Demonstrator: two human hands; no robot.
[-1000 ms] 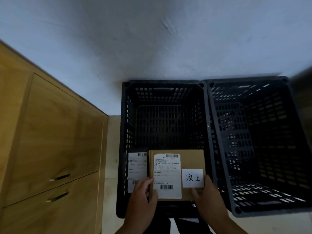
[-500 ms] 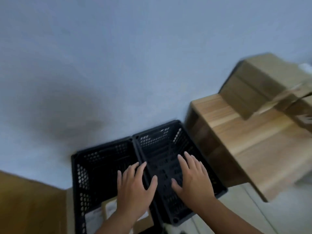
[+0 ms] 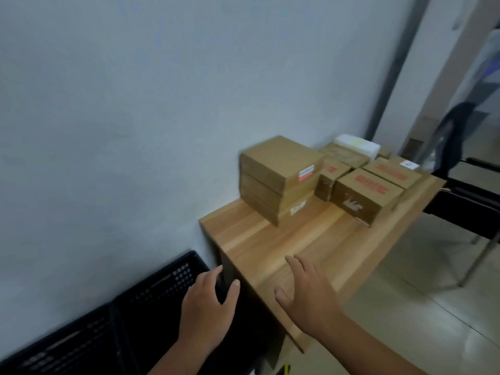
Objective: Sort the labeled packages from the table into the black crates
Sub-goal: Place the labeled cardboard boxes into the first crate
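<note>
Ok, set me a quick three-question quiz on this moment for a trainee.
1. True or false: the left hand grips a package.
2. Where does the stack of cardboard boxes stand? A) on the floor B) on the wooden table, close to the wall C) on a shelf
3. Which hand is over the table top?

Key: 1 false, its fingers are spread and hold nothing; 2 B; 3 the right hand.
</note>
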